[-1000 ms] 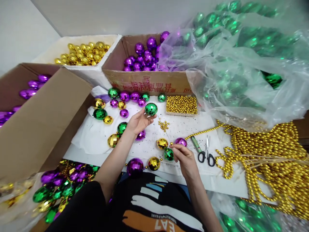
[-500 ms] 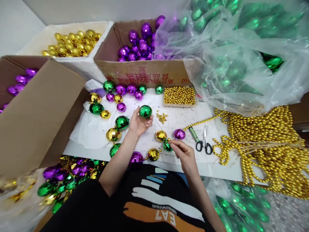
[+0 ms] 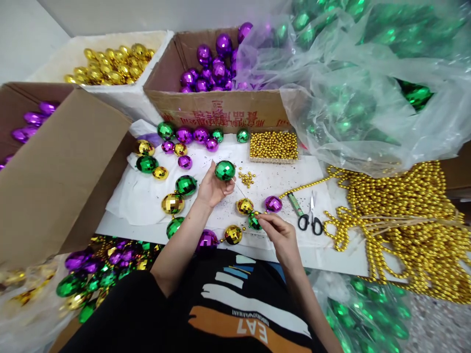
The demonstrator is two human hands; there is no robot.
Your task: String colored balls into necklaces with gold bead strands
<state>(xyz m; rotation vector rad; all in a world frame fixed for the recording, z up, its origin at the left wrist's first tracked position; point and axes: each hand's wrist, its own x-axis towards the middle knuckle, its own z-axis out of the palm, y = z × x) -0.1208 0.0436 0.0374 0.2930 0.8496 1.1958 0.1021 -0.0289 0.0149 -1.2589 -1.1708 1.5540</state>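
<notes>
My left hand [image 3: 213,189] is closed around a shiny green faceted ball [image 3: 224,170], held up over the white table cover. A thin pale string runs from that ball down toward a gold ball [image 3: 244,206]. My right hand [image 3: 278,229] pinches a small gold bead [image 3: 256,214] at its fingertips, just above another green ball [image 3: 254,221]. To the right of these lies a purple ball [image 3: 273,203] joined to a strand of gold beads. Nearer my body, a gold ball [image 3: 233,235] and a purple ball [image 3: 207,239] are strung together.
A clear tray of gold beads [image 3: 273,145] stands behind loose beads [image 3: 247,178]. Scissors [image 3: 312,223] lie at the right, beside heaped gold bead strands [image 3: 405,225]. Cardboard boxes [image 3: 221,110] and a plastic bag [image 3: 342,98] line the back; another box [image 3: 62,171] leans at left.
My left hand has moved the green ball slightly to the right. My right hand stays nearly where it was, its fingertips still together.
</notes>
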